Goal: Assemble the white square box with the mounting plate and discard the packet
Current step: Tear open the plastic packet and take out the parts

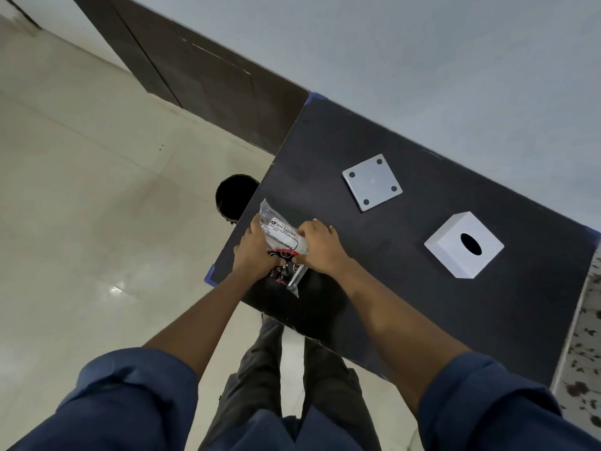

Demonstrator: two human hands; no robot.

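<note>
A clear plastic packet [282, 237] with a white label and small hardware inside is held above the near left corner of the black table [406, 288]. My left hand [255, 252] grips its left side and my right hand [320, 247] grips its right side. The flat white mounting plate [372, 182], with a dark hole at each corner, lies farther back on the table. The white square box [463, 244], with a round hole in its top, sits to the right of my hands. Both lie apart from my hands.
A black round bin [234, 195] stands on the pale tiled floor [81, 190] just left of the table's edge. A dark wooden panel [211, 83] runs along the wall behind. A floral-patterned surface [585, 353] borders the table on the right.
</note>
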